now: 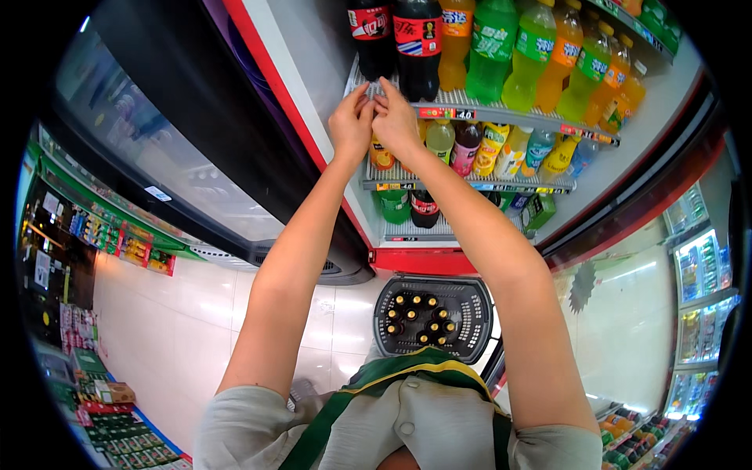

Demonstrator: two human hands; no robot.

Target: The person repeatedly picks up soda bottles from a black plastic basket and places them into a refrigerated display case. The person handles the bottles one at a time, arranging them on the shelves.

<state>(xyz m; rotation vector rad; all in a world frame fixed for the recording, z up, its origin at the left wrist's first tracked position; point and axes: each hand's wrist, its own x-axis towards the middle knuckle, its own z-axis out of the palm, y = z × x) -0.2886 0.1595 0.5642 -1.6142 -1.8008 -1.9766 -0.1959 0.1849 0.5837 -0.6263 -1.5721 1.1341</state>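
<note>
My left hand [351,130] and my right hand [398,122] meet at the left end of a wire shelf's front edge [499,111] inside an upright drinks cooler. Their fingers are bent toward each other, with the fingertips close together just below a cola bottle [371,38] with a red label. Whether anything small is pinched between them cannot be made out. A second cola bottle [418,50] stands right beside the first. Behind and below my hands, an orange juice bottle [382,155] on the lower shelf is partly covered.
Orange and green soda bottles [492,47] fill the same shelf to the right. Below stand mixed juice bottles [464,150]. A black plastic basket [479,294] holding several yellow-capped bottles is at my front. The cooler's glass door [617,282] swings out right; another dark cooler [194,117] stands left.
</note>
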